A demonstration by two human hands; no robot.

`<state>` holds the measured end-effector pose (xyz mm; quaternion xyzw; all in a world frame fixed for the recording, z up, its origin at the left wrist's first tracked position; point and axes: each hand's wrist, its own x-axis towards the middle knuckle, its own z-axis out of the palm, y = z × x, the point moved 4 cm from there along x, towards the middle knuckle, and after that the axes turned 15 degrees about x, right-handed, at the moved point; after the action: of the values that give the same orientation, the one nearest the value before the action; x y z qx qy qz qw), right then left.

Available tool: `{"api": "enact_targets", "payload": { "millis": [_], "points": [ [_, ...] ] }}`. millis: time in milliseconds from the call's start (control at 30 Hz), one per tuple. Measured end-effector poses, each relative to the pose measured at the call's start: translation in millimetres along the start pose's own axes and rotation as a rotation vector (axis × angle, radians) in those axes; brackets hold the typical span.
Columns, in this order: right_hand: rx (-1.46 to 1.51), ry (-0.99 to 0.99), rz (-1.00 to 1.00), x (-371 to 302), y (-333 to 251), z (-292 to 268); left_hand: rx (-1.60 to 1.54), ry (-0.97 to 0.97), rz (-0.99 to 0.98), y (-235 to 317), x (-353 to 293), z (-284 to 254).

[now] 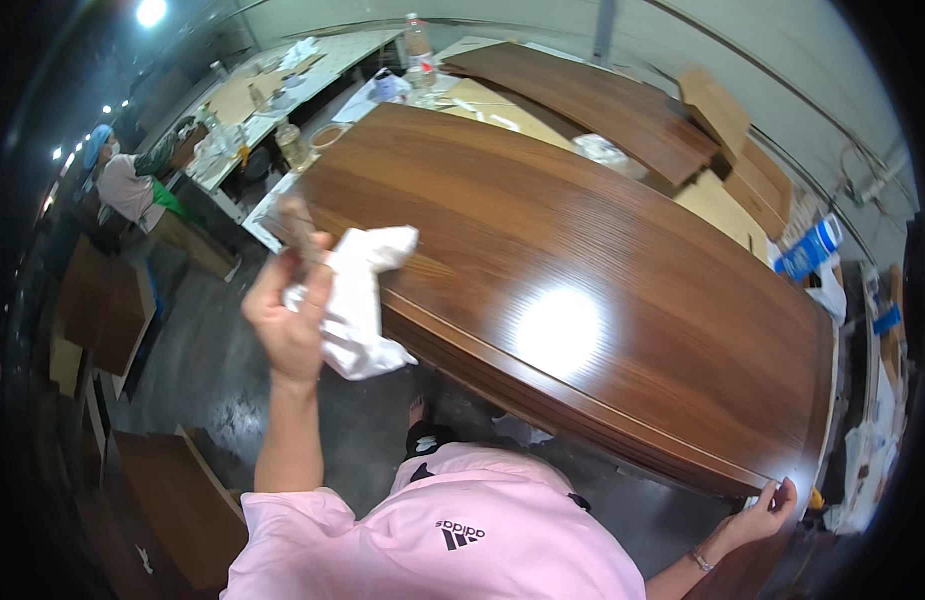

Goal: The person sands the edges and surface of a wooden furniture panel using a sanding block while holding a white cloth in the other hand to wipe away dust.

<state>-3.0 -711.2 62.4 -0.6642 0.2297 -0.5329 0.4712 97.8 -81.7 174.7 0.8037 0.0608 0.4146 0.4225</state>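
Note:
A large brown wood-grain panel (463, 210) with a glossy top and a moulded near edge lies before me. My left hand (295, 320) is raised by its left end, fingers closed on a crumpled white cloth (355, 310) that hangs beside the panel's near left corner. A blurred brownish thing (301, 222) shows at the top of that hand; whether it is a finger or an object is unclear. At the panel's near right corner is my right hand (763, 518), its fingertips pinched together against the edge. Whatever lies between them is too small to make out.
Another brown panel (593, 105) and cardboard pieces (758, 185) lie behind. A clear bottle (419, 50) stands at the back; a blue-and-white container (811, 250) is at right. At far left, a person (133, 185) stands by a cluttered bench (328, 65). Brown boards (168, 490) stand lower left.

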Motion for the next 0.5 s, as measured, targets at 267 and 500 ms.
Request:
{"api": "enact_targets", "payload": {
  "millis": [267, 500],
  "points": [
    [0.150, -0.584, 0.085, -152, -117, 188, 0.318, 0.263, -0.089, -197, 106, -130],
    [-0.335, -0.841, -0.328, -211, -167, 271, 0.964, -0.179, -0.312, -376, 147, -112]
  ]
}}
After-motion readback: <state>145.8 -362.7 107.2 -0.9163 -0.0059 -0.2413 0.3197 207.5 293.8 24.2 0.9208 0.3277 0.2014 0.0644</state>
